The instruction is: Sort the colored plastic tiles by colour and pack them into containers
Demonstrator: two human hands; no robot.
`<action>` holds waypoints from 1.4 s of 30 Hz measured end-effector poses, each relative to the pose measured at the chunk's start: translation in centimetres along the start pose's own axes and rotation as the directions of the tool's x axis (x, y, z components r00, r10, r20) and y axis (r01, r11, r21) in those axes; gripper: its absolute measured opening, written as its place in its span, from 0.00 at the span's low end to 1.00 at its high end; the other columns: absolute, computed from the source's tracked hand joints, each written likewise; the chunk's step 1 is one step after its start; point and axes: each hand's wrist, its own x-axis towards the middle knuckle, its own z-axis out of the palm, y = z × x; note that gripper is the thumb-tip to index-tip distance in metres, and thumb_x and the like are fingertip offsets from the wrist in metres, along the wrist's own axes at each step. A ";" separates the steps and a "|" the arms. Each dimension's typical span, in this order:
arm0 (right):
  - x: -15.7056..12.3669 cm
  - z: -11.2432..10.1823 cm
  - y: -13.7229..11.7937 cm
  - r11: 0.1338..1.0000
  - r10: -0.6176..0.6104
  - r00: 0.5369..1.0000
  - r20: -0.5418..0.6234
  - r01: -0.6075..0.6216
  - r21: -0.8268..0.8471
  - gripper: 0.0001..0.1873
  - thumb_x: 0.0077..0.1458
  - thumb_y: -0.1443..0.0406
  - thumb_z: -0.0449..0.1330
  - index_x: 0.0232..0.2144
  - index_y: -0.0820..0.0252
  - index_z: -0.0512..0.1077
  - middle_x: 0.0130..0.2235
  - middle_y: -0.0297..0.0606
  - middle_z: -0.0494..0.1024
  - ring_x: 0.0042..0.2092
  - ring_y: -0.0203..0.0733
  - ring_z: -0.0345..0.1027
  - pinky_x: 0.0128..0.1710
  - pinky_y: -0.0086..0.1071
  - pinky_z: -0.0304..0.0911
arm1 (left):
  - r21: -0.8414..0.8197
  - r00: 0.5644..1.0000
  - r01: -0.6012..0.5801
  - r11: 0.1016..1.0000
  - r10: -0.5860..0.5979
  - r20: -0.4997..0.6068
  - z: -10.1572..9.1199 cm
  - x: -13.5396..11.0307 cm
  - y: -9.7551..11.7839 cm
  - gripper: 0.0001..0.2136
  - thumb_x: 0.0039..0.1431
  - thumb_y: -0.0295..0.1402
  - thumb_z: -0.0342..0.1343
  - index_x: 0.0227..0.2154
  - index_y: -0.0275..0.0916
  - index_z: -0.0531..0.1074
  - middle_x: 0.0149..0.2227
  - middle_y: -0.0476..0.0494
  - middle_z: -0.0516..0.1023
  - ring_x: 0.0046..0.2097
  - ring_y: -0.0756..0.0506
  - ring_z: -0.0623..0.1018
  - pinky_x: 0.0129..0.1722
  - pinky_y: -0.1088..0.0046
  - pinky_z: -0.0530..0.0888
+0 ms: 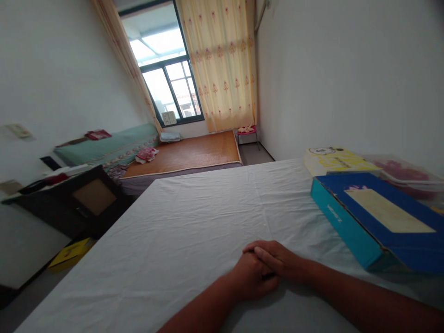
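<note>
My two hands rest together on a white sheet (194, 217) that covers a wide flat surface in front of me. My left hand (250, 278) lies knuckles up with its fingers curled under. My right hand (277, 260) lies across it, fingers stretched flat over the left hand's knuckles. Neither hand holds an object. A blue box (378, 219) with a pale panel on its lid sits about a hand's width to the right of my right forearm.
Behind the blue box lie a yellow box (335, 160) and a clear bag (409, 175) with something red inside. A dark cabinet (79, 201) stands at the left. A bed with a woven mat (194, 150) sits under the curtained window (173, 88).
</note>
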 end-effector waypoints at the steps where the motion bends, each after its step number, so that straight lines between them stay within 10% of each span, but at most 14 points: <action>1: 0.0 0.0 0.0 1.000 0.001 1.000 -0.001 -0.001 -0.005 0.27 0.67 0.53 0.42 0.49 0.61 0.74 0.48 0.44 0.79 0.51 0.45 0.71 0.55 0.41 0.62 | -0.005 1.000 -0.006 1.000 0.006 -0.003 0.0 0.0 0.0 0.10 0.53 0.26 0.54 0.38 0.34 0.77 0.39 0.41 0.82 0.44 0.45 0.80 0.45 0.73 0.74; 42: 0.2 -0.3 0.0 0.997 -0.044 0.999 -0.005 0.043 -0.060 0.27 0.66 0.54 0.42 0.50 0.62 0.74 0.48 0.44 0.79 0.50 0.43 0.71 0.52 0.36 0.63 | -0.185 0.994 0.046 0.982 -0.063 -0.086 -0.7 0.1 0.5 0.13 0.50 0.23 0.53 0.36 0.38 0.78 0.37 0.43 0.83 0.41 0.45 0.81 0.45 0.71 0.75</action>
